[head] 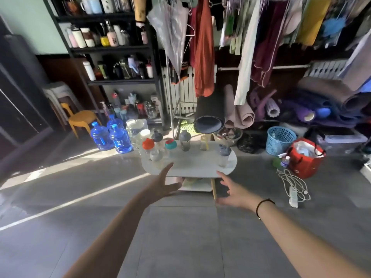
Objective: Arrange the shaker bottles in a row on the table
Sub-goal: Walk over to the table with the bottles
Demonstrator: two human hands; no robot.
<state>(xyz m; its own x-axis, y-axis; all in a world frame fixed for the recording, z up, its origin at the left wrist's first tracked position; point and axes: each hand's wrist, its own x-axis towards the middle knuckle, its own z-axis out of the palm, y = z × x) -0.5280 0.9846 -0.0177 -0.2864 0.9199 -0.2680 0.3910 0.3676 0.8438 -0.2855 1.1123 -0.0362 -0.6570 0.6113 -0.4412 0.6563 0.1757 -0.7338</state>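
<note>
**Both hands extended toward a low table bearing scattered shaker bottles**

The left hand [164,182] is held out with its fingers spread and slightly curled, palm turned inward. It grasps nothing; its fingertips overlap the near left edge of the white oval table [192,167] in the view, though actual contact cannot be confirmed. The right hand [233,190] is likewise open, fingers splayed, empty, and sits just short of the table's near right edge, in front of a wooden table leg [214,188]. A dark band [263,204] circles the right wrist.

The shaker bottles stand upright on the tabletop, not in a line. At the left end a cluster is formed by an orange-lidded bottle [148,146], a dark-lidded bottle [157,138] behind it, a grey-capped bottle [156,157] nearer the front edge, and a teal-lidded bottle [170,146] with a red cap. Along the far edge, near the middle, stands a grey-lidded bottle [184,140] with a dark lower body; to its right is a yellowish clear bottle [204,143]. At the right end, close to the near edge and apart from the others, stands a clear bottle with a blue-grey lid [224,155].

On the floor beside the table's left end are blue water jugs [120,140]; to its right are a blue basket [280,140] and a red bag [305,158].

No brand, label, or writing on any bottle is legible at this distance.
</note>
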